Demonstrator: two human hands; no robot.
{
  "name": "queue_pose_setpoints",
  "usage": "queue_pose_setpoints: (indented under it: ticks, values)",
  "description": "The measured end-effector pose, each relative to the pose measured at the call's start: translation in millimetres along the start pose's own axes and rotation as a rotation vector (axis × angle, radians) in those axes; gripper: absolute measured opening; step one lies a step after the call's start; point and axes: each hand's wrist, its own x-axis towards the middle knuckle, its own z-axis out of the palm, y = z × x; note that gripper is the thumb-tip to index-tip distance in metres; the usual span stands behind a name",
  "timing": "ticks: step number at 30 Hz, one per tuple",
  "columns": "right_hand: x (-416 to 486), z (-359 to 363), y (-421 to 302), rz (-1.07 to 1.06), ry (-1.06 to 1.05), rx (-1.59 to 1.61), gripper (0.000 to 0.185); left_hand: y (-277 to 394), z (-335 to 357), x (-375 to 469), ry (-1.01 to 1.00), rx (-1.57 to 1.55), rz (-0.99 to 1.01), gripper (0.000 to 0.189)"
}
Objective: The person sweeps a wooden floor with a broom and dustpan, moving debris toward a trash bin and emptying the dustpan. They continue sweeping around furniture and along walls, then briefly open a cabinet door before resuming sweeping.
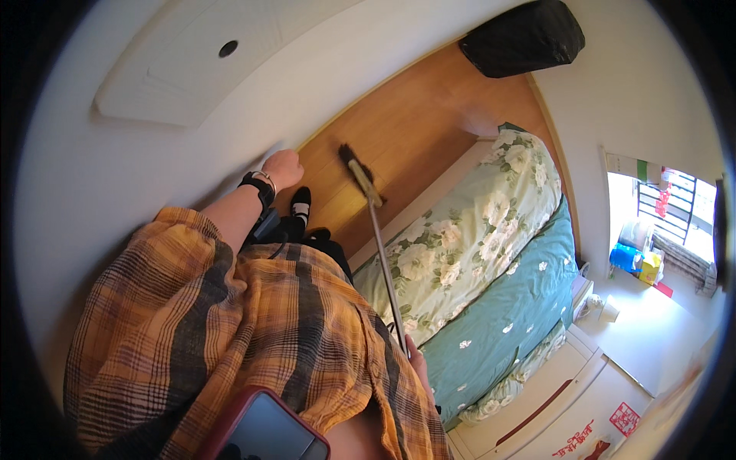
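Note:
A broom with black bristles [347, 154] and a pale head [363, 179] is on the wood floor, beside the bed. Its long metal handle [384, 259] slants back towards my body, and my right hand [417, 361] grips it near the lower middle of the view. Plaid cloth partly hides that hand and arm. My left hand [285, 169] hangs near the white wall, fingers curled into a loose fist, with nothing visible in it. A black watch and a bracelet [265, 185] circle its wrist.
A bed with a floral quilt [460, 236] and green bedding [500, 339] runs along the right. A black bag-like object [522, 39] stands at the floor's far end. My shoe [300, 201] is by the wall. A phone [270, 428] shows at the bottom; a cabinet [552, 397] lies beyond the bed.

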Motion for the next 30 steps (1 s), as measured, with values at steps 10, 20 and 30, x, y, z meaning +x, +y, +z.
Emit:
queue_pose_setpoints:
  ticks: [10, 20, 30]
  values:
    - [198, -11, -67, -0.067, 0.188, -0.464, 0.07, -19, 11, -42, 0.015, 0.013, -0.029, 0.021]
    - [125, 58, -2, -0.138, -0.158, -0.719, 0.077, -41, 26, -112, 0.042, -0.008, -0.17, 0.024]
    - [61, -5, 33, -0.16, 0.052, -0.492, 0.069, -53, 50, -170, 0.253, -0.091, -0.113, 0.026]
